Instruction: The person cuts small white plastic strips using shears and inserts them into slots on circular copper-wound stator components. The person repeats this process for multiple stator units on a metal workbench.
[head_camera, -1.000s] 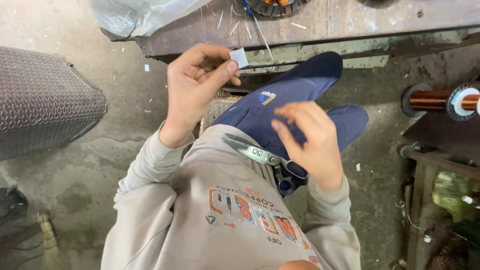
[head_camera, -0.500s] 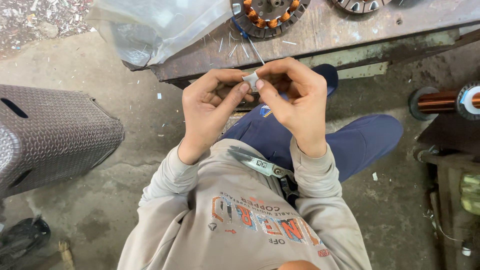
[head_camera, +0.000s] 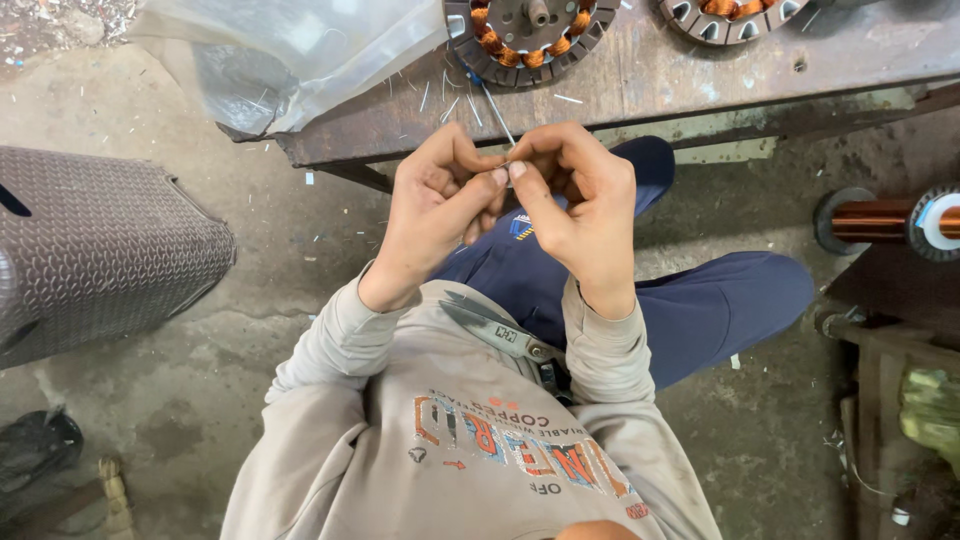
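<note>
Both hands are raised before the chest at the table (head_camera: 700, 80) edge. Left hand (head_camera: 435, 205) and right hand (head_camera: 580, 200) meet, thumbs and forefingers pressed together, pinching a small pale strip (head_camera: 507, 172), mostly hidden. Scissors (head_camera: 505, 335) lie on the lap. A wound stator (head_camera: 530, 40) sits on the table just beyond; a copper wire spool (head_camera: 885, 222) lies right.

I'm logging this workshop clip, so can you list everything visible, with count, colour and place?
Motor stators: two, grey with copper windings, on bench.
Metal bench: one, rusty grey, top.
Plastic sheet: one, clear, bench's left end.
Woven stool: one, grey, left.
Copper wire spool: one, right.
Scissors: one, metal, on lap.
Small pale piece: one, pinched between fingertips, mostly hidden.
Left hand, right hand: together below bench edge.
</note>
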